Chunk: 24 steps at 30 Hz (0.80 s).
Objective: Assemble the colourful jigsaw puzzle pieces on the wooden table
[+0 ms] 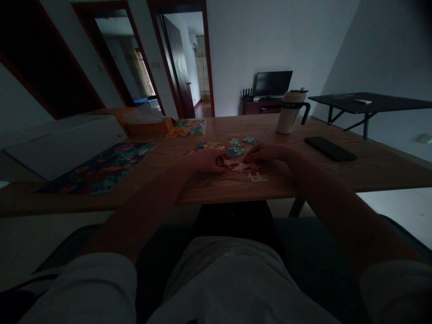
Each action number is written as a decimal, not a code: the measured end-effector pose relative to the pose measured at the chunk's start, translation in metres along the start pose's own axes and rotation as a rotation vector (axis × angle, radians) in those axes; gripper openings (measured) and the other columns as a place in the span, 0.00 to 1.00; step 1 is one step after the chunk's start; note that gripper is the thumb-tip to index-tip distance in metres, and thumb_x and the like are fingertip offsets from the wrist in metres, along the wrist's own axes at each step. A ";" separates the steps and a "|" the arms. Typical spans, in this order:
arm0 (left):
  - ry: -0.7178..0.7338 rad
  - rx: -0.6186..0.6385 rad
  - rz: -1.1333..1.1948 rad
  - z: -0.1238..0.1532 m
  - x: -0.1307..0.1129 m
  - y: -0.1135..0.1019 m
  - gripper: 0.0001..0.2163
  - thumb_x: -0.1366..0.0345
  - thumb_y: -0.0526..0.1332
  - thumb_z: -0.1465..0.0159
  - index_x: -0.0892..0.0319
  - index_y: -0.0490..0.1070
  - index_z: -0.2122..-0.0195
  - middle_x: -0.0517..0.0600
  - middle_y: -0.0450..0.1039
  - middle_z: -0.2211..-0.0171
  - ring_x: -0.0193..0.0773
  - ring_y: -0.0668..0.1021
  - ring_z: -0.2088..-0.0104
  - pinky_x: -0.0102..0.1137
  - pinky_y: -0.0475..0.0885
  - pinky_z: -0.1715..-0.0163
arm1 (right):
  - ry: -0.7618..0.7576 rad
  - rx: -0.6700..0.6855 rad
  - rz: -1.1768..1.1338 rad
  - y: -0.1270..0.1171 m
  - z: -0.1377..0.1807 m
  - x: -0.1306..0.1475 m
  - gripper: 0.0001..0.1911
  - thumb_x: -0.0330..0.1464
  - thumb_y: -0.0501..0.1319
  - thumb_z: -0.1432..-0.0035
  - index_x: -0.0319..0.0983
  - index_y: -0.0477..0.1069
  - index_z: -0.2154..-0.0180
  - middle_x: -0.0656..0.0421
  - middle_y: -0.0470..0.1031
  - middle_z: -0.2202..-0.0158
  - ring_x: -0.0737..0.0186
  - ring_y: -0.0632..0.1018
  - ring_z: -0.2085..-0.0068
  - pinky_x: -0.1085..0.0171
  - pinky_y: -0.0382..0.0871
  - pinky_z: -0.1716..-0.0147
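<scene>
one shirt (pixel 229 279), two hands (pixel 209 162) (pixel 265 152) at puzzle pieces (pixel 236 151), one mug (pixel 289 116)

no readable text, label, brand or number, faint mark (pixel 117 136) on white box (pixel 81 143), too small to read

Dim light across the room, and there's the television (pixel 273 83), screen dark, sitting on a low reddish cabinet (pixel 254 108) against a pale wall (pixel 232 58). Left of the television, a dark door (pixel 178 67) stands open, a light curtain (pixel 202 67) glowing beyond it! Farther left, another framed opening (pixel 141 45). Swing right of the television: a black table (pixel 388 102) on angled legs, pale floor (pixel 398 207) nearer us, and the wooden worktop (pixel 236 126) stretching out in front.
</scene>
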<state>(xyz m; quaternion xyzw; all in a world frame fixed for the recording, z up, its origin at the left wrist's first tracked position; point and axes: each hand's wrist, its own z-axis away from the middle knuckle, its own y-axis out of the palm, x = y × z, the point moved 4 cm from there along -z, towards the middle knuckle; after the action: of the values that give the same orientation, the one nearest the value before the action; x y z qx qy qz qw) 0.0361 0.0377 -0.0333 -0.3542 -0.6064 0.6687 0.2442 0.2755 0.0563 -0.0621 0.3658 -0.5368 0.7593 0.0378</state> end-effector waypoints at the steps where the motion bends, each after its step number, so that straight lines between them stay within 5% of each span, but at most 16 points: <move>1: -0.010 -0.001 -0.003 0.000 -0.001 0.000 0.23 0.58 0.65 0.39 0.55 0.73 0.42 0.51 0.79 0.53 0.40 0.79 0.57 0.32 0.70 0.56 | 0.010 0.001 0.012 0.000 0.000 0.000 0.23 0.50 0.65 0.42 0.44 0.86 0.54 0.56 0.84 0.58 0.53 0.79 0.59 0.60 0.70 0.58; 12: -0.012 -0.099 0.066 -0.009 -0.001 0.011 0.16 0.54 0.64 0.37 0.57 0.75 0.51 0.51 0.80 0.58 0.41 0.80 0.60 0.32 0.70 0.61 | -0.043 0.086 -0.009 0.002 0.001 0.002 0.21 0.47 0.67 0.43 0.42 0.86 0.54 0.55 0.84 0.55 0.54 0.79 0.58 0.60 0.70 0.58; 19: -0.040 -0.119 0.127 -0.009 -0.005 0.008 0.18 0.48 0.61 0.33 0.57 0.76 0.54 0.52 0.81 0.59 0.41 0.80 0.61 0.32 0.70 0.61 | -0.057 0.112 0.130 0.006 0.006 0.018 0.33 0.50 0.72 0.50 0.44 0.80 0.45 0.55 0.83 0.57 0.52 0.80 0.57 0.60 0.70 0.58; 24: -0.019 -0.021 0.072 -0.004 0.000 0.003 0.17 0.54 0.64 0.37 0.57 0.77 0.51 0.52 0.80 0.57 0.40 0.79 0.60 0.31 0.69 0.61 | -0.038 0.056 0.231 0.011 0.008 0.030 0.38 0.53 0.74 0.54 0.45 0.78 0.43 0.54 0.81 0.51 0.51 0.80 0.55 0.60 0.70 0.57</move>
<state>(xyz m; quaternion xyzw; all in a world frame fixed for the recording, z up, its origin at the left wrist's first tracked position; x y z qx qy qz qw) 0.0394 0.0402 -0.0366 -0.3720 -0.6025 0.6740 0.2106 0.2530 0.0349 -0.0511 0.3169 -0.5546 0.7662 -0.0702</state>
